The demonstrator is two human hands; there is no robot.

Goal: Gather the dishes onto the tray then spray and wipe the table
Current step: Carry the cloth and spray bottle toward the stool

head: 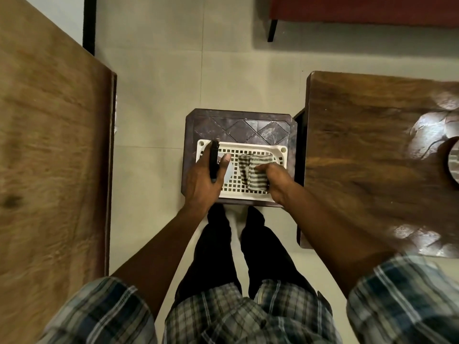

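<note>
A cream perforated tray (278, 151) lies on a dark plastic stool (238, 125) on the floor between two wooden tables. My left hand (201, 180) grips a spray bottle (214, 157) with a black head, over the tray's left end. My right hand (278, 180) holds a striped cloth (250, 171) bunched on the tray's right half. At the far right edge, a steel dish (454, 160) sits on the dark table (372, 150).
A lighter wooden table (49, 150) fills the left side. A red-topped bench with a black leg (272, 29) stands at the back right. Pale tiled floor lies between the tables. My legs stand just behind the stool.
</note>
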